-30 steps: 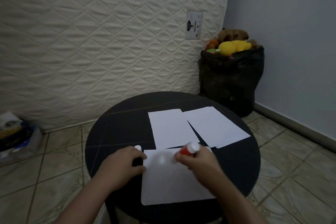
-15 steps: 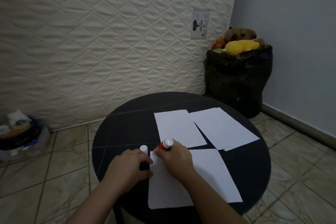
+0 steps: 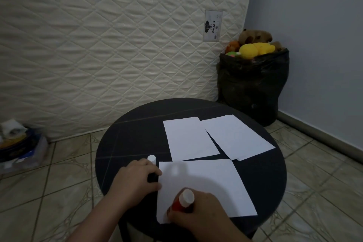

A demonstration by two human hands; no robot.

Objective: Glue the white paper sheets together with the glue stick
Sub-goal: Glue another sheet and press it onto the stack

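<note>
Three white paper sheets lie on a round black table [image 3: 133, 133]. The near sheet [image 3: 208, 182] is in front of me; a second sheet [image 3: 188, 139] and a third sheet [image 3: 237, 137] lie behind it, their inner corners touching or overlapping slightly. My right hand [image 3: 202, 216] grips a red glue stick [image 3: 182, 201] with a white end, tilted, its lower end hidden at the near sheet's near-left corner. My left hand [image 3: 135, 179] rests at that sheet's left edge, closed around a dark cylinder with a white end [image 3: 151, 158].
A quilted mattress [image 3: 117, 45] stands upright behind the table. A black bag [image 3: 253, 88] stuffed with soft toys sits in the right corner by the blue wall. Clutter [image 3: 17, 147] lies on the tiled floor at the left.
My right hand has carried the glue stick from the near sheet's far-left corner down its left edge to the near-left corner. My left hand has stayed at the sheet's left edge.
</note>
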